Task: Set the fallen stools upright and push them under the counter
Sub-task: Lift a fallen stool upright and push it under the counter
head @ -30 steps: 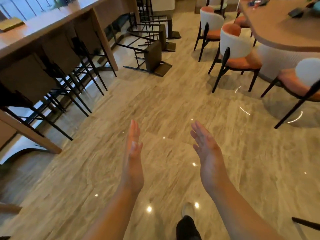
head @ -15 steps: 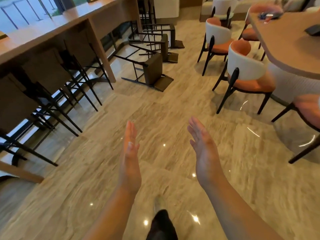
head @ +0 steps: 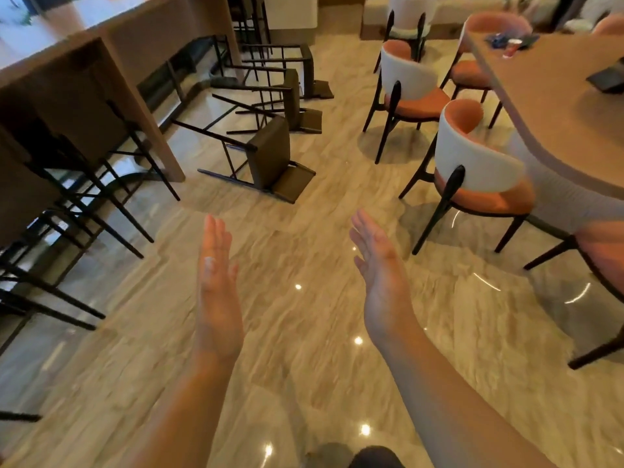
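Three fallen stools lie on their sides on the marble floor ahead. The nearest stool [head: 270,157] has a brown seat and black metal legs that point left toward the counter. A second stool [head: 293,99] and a third stool [head: 309,67] lie behind it. The long wooden counter [head: 111,35] runs along the left, with upright stools [head: 101,184] tucked beneath it. My left hand [head: 216,292] and my right hand [head: 381,275] are held out flat in front of me, palms facing each other, empty and well short of the nearest stool.
Orange-and-white dining chairs [head: 472,170] stand on the right around a curved wooden table [head: 547,106]. A wooden counter support panel [head: 148,119] stands just left of the nearest fallen stool. Glossy marble floor [head: 304,332] stretches between me and the stools.
I have walked forward; the fallen stools and the dining chairs are nearer and larger in view. Both hands stay open and raised in the same pose.
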`<state>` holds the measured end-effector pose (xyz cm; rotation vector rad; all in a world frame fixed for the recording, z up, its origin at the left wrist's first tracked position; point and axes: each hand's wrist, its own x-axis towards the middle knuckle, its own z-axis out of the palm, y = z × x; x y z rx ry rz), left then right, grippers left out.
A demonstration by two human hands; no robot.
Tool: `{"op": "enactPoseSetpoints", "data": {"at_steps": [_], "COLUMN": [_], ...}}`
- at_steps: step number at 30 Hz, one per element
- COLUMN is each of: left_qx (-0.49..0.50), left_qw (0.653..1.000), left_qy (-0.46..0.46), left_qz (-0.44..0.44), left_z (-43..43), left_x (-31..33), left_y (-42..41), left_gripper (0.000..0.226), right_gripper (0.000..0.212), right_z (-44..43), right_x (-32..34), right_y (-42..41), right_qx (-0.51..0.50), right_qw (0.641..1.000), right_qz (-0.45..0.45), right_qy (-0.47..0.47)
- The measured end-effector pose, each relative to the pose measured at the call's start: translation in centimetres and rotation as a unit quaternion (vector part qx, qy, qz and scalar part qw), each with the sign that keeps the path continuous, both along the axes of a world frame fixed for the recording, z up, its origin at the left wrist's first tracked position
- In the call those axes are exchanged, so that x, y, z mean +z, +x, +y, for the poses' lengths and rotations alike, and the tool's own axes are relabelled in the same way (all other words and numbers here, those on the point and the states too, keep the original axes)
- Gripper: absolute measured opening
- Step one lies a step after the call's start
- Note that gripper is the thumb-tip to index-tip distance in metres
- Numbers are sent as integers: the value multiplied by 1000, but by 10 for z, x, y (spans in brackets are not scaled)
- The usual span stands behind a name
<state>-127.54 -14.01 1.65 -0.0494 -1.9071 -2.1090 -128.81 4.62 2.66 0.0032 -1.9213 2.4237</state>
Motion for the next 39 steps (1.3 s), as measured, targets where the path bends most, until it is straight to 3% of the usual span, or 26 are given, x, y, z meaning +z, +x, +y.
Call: {"op": "enactPoseSetpoints", "data": {"at_steps": [3, 23, 33, 39], "left_qx": [-2, 50, 39, 42], "left_qw": [1000, 998, 998, 998], "left_qy": [-7, -7, 14, 13], "left_qz": [-2, -41, -36, -36], "left_z": [-2, 30, 4, -20], "left_x": [0, -27, -47, -40], "left_y": [-68, -563, -866, -1022], "left_gripper": [72, 90, 79, 78], "right_gripper": [79, 58, 77, 64], "right_z": [-1, 33, 7, -14], "right_x": [-4, -35, -45, -39], "right_y": [-68, -595, -890, -1052], "right_qx": [-5, 49, 51, 68], "right_qw": [1000, 999, 998, 997], "right_qz": [7, -17, -13, -10], "right_qy": [4, 5, 24, 31]}}
